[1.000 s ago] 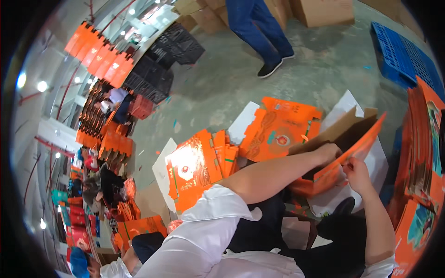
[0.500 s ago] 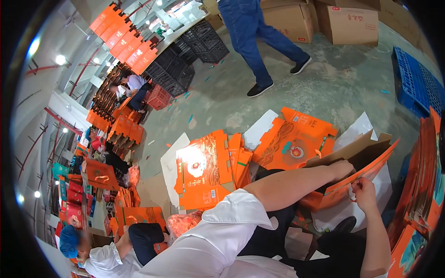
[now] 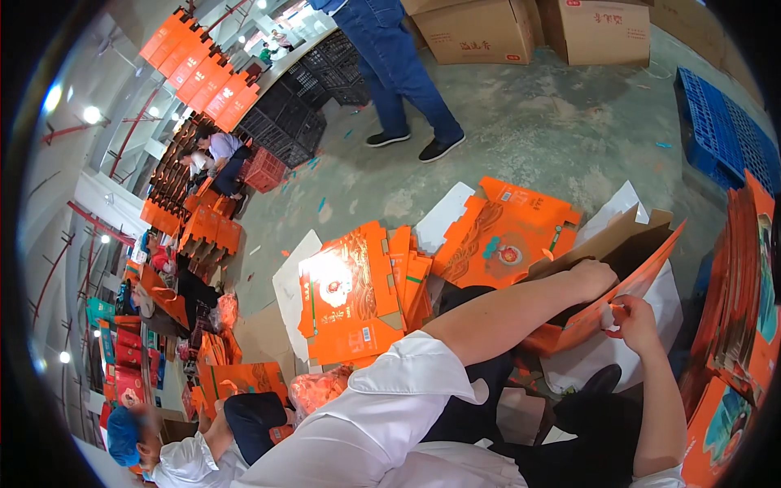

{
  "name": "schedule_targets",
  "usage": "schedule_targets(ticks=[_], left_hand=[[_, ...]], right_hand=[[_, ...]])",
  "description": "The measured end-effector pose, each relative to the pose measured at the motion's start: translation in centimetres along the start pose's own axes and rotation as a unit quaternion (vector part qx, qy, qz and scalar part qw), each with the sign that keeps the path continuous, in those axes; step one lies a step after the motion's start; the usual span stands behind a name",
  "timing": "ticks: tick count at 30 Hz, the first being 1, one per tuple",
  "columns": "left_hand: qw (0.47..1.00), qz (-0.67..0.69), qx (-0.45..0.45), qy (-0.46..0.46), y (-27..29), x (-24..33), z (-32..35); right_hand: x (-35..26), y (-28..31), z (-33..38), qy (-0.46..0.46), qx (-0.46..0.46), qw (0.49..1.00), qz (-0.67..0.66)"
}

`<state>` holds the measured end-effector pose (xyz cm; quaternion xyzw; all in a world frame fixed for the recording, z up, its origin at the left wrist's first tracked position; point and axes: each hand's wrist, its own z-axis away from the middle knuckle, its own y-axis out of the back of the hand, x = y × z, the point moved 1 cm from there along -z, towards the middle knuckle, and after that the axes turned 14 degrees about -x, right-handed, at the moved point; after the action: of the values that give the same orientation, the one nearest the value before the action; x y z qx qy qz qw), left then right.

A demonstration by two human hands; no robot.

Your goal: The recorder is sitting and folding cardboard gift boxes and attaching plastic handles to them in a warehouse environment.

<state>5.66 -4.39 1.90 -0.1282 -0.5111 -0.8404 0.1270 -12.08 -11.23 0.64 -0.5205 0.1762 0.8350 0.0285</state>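
Folding orange carton [image 3: 606,281], right of centre in the frame.
Left hand [image 3: 592,276] curled over its open top edge, right hand [image 3: 630,319] pinching a flap; I'd brace the wall firmly and crease along the score.

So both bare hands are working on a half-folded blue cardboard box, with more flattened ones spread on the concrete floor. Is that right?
Not quite: the head view shows the half-folded cardboard box is orange, not blue. The left hand and right hand both work on it, and flattened orange boxes lie on the concrete floor.
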Motion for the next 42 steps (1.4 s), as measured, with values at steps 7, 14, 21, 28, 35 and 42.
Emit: schedule_targets(ticks=[7, 14, 21, 28, 35, 42], left_hand=[[0.996, -0.058, -0.066, 0.011, -1.6, -0.2, -1.7], [0.933, 0.343, -0.105, 0.005, -1.8, -3.7, -0.2], [0.788, 0.585, -0.188, 0.018, -1.6, -1.6, -1.9], [0.869, 0.472, -0.141, 0.049, -0.1, -0.1, 0.0], [0.819, 0.559, -0.118, 0.052, 0.3, 0.2, 0.1], [0.806, 0.575, -0.128, 0.054, 0.6, 0.9, 0.5]], right_hand=[[1.2, 0.8, 0.2, 0.006, 0.026, 0.981, 0.194], [-3.8, 0.7, 0.1, -0.115, -0.072, 0.989, 0.066], [2.8, 2.5, -0.3, 0.036, -0.017, 0.985, 0.169], [-1.3, 2.0, 1.5, -0.086, -0.084, 0.983, 0.141], [-1.8, 2.1, 2.0, -0.076, -0.122, 0.974, 0.176], [-1.6, 2.4, 2.0, -0.120, -0.145, 0.968, 0.167]])
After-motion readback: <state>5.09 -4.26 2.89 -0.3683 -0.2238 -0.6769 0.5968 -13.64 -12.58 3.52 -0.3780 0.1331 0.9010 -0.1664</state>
